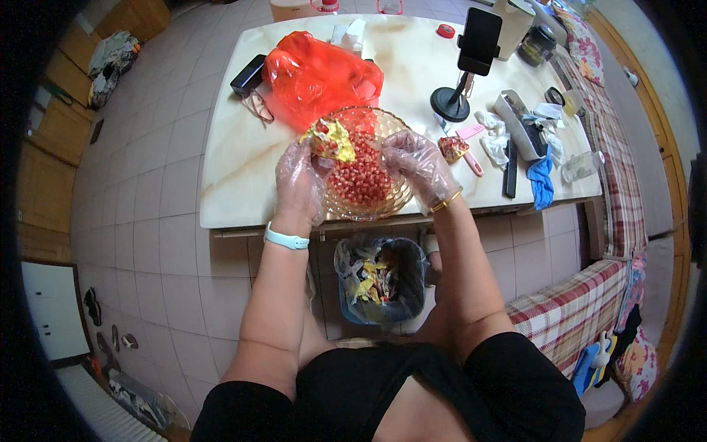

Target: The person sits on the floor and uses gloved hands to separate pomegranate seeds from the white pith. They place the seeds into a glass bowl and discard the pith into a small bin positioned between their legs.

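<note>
My left hand (304,177), in a clear plastic glove, holds a pomegranate piece (333,141) with yellow membrane and a few red seeds, over the left side of a glass bowl (402,194). Loose red pomegranate seeds (362,179) lie heaped in the bowl. My right hand (414,163), gloved too, is over the bowl's right side with its fingers bent together; whether something small is between the fingertips cannot be told. Another pomegranate piece (453,148) rests on the table to the right of that hand.
A red plastic bag (320,74) lies behind the bowl. A phone on a stand (455,102), a pink-handled tool (473,163), crumpled tissues (493,138) and a white bin-shaped tray (511,121) are on the right. Below the table edge stands a lined waste bin (411,309) holding scraps.
</note>
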A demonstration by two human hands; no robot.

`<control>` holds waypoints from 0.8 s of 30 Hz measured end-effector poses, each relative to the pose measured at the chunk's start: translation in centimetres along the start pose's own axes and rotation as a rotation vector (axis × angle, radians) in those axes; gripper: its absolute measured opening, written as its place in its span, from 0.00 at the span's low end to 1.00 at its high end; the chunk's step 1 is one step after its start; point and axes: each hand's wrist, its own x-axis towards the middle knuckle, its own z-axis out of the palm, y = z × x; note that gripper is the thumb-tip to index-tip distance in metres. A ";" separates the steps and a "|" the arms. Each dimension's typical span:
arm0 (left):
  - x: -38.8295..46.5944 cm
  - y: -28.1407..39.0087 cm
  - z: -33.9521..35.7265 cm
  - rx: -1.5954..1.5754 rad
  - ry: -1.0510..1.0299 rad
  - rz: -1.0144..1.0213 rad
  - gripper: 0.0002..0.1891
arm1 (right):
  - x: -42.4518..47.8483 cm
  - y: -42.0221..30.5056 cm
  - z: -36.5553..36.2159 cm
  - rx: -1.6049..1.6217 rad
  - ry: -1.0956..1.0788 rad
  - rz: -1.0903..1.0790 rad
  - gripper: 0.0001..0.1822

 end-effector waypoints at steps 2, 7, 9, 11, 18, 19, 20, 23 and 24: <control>0.0 0.7 -0.4 0.019 0.044 0.010 0.14 | -1.1 -1.7 1.5 -0.140 -0.110 0.066 0.11; -0.2 1.0 -0.2 0.027 0.015 0.011 0.13 | -4.2 0.4 3.8 -0.340 -0.711 0.214 0.08; -0.2 1.0 0.0 0.044 0.012 0.005 0.13 | -5.2 3.3 5.3 -0.780 -0.873 0.379 0.07; -0.2 0.5 0.3 0.042 0.025 -0.010 0.12 | -6.8 5.6 6.9 -1.282 -1.024 0.407 0.09; 1.1 -1.5 -1.1 0.081 -0.113 -0.003 0.10 | -6.8 4.8 6.9 -1.186 -0.987 0.225 0.17; 1.1 -1.7 -0.9 0.103 -0.142 -0.007 0.09 | -6.0 3.7 6.1 -1.001 -0.912 0.248 0.17; 0.6 -1.3 -0.2 0.124 -0.156 -0.001 0.09 | -5.5 1.9 5.9 -0.930 -0.848 0.236 0.16; 0.3 -1.6 0.3 0.113 -0.105 0.006 0.08 | -4.3 -2.5 4.9 -0.696 -0.587 0.190 0.13; -0.2 -1.4 1.4 0.107 -0.081 -0.015 0.08 | -4.1 -3.4 4.2 -0.645 -0.450 0.199 0.12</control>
